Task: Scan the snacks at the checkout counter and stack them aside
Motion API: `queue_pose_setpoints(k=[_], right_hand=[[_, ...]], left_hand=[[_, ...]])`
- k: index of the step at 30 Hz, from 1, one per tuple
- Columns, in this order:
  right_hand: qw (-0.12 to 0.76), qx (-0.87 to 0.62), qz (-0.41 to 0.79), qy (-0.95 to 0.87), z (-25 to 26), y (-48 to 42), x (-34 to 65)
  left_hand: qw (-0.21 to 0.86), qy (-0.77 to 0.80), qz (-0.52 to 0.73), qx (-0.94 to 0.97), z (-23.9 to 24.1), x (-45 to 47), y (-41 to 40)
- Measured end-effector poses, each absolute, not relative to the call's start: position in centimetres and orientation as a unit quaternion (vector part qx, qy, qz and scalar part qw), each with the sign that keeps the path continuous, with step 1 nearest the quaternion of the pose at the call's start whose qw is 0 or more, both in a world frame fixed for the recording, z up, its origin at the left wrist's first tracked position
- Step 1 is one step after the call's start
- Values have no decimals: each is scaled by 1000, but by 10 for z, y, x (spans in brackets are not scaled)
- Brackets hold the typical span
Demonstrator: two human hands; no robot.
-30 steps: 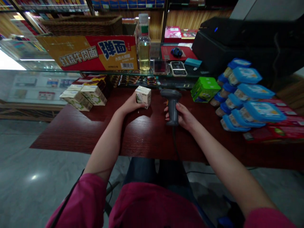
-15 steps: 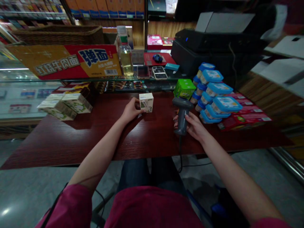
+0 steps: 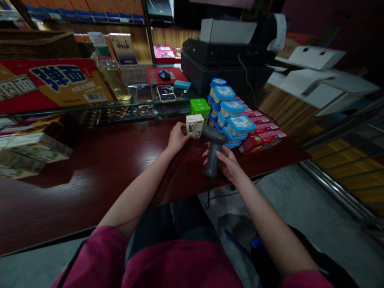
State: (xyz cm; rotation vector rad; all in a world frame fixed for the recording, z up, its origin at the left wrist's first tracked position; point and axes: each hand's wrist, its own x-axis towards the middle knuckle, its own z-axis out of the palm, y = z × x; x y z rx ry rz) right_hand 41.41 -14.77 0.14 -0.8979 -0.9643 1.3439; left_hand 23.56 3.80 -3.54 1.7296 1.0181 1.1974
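Observation:
My left hand (image 3: 177, 138) grips the left side of a small white carton (image 3: 195, 125), its fingers closed around the edge. The carton stands upright on the dark red table, just in front of a green box (image 3: 199, 109). Wrapped around the handle of a grey barcode scanner (image 3: 213, 156) is my right hand (image 3: 225, 160); the scanner's head is raised close to the carton's right side. A cable hangs from the scanner's base. Blue-lidded tubs (image 3: 231, 108) are stacked just beyond the scanner.
Red boxes (image 3: 264, 130) lie right of the tubs. White-and-green cartons (image 3: 33, 154) sit at the table's left. On the glass shelf are a noodle carton (image 3: 60, 86), a bottle (image 3: 112, 76), a phone (image 3: 166, 93) and a mouse (image 3: 164, 74). Behind stands a black machine (image 3: 222, 60).
My view has turned to the right. The white carton, still in my left hand, has moved right towards the green box, and the scanner is now nearer to it.

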Motion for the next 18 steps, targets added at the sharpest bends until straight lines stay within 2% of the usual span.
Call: queue_pose_setpoints(k=[7, 18], right_hand=[[587, -385, 580, -414, 6, -149, 412], [585, -402, 569, -414, 6, -151, 410]], left_hand=[[308, 427, 477, 704, -34, 280, 47], [289, 500, 462, 673, -30, 296, 44]])
